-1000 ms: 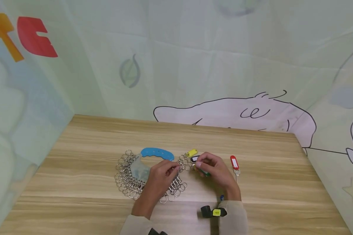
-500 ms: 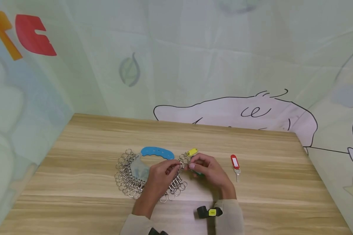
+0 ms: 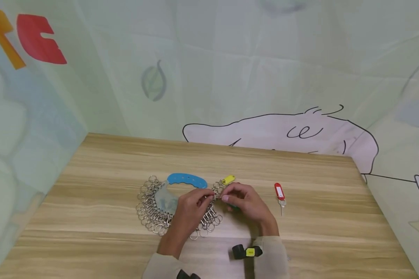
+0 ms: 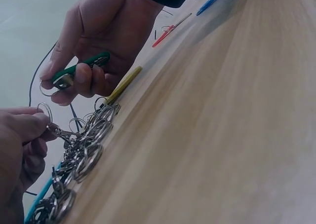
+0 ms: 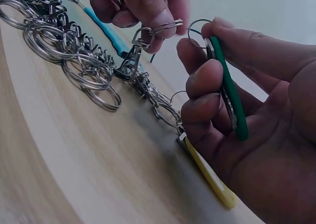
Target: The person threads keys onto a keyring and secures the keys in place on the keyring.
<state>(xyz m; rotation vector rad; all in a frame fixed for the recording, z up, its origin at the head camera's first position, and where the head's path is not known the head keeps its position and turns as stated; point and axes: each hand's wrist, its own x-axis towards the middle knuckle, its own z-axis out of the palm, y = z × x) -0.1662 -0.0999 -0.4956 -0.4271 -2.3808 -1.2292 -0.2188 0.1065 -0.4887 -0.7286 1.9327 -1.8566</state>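
My left hand point(image 3: 192, 207) pinches a metal split ring point(image 5: 167, 25), which hangs on a swivel clasp point(image 5: 143, 39) from a fan of many such clasps and rings point(image 3: 150, 211). Close on its right, my right hand point(image 3: 248, 201) holds a green key tag point(image 5: 231, 91) with a silver key point(image 4: 64, 81) folded against it. Thumb and forefinger grip the tag's thin wire ring, which stands a small gap from the split ring in both wrist views. A yellow key tag point(image 3: 228, 179) lies just behind the hands, attached among the rings.
The fan has a blue grip point(image 3: 186, 179) and a clear film-like centre point(image 3: 165, 202). A red key tag point(image 3: 279, 192) with its key lies to the right on the wooden table point(image 3: 321, 232). Farther off, the left wrist view shows a blue tag point(image 4: 210, 4).
My right hand has moved left with the green key tag, up close to my left hand. A dark tag seen earlier beside the yellow one is now hidden. The left hand stays put.
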